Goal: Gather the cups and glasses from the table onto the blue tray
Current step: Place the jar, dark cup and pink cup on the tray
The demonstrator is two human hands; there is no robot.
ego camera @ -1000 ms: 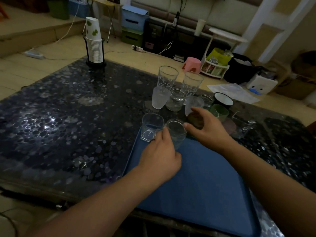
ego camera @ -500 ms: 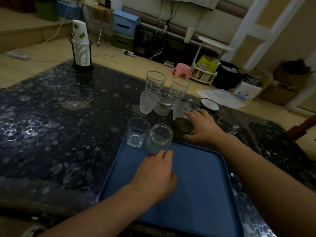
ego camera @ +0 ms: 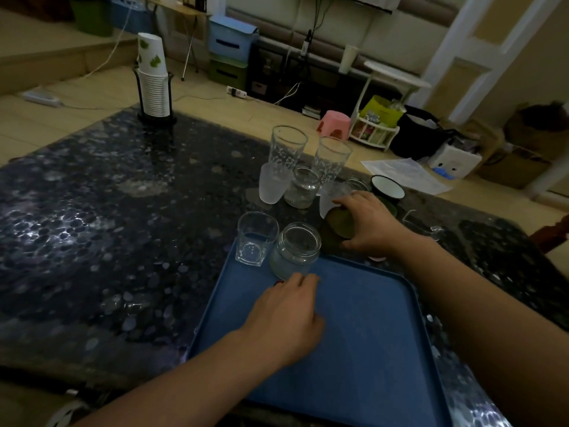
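Observation:
A blue tray [ego camera: 363, 334] lies on the dark pebbled table. At its far left corner stand a square clear glass [ego camera: 255, 238] and a round glass jar [ego camera: 297, 251]. My left hand [ego camera: 289, 315] rests over the tray just below the jar, fingers loosely curled, holding nothing. My right hand [ego camera: 366, 223] grips a green cup [ego camera: 337, 226] at the tray's far edge. Behind it stand two tall patterned glasses [ego camera: 288, 149] [ego camera: 332, 160], a frosted cup [ego camera: 272, 186], a small clear jar [ego camera: 303, 188] and a dark enamel mug [ego camera: 386, 186].
A rack of stacked paper cups [ego camera: 152, 81] stands at the table's far left corner. A clear glass mug [ego camera: 421, 223] sits right of my right hand. On the floor beyond are a pink stool [ego camera: 335, 124], a white rack and papers.
My left hand has let go of the round jar and drawn back toward me over the tray. My right hand has stayed on the green cup near the tray's far edge.

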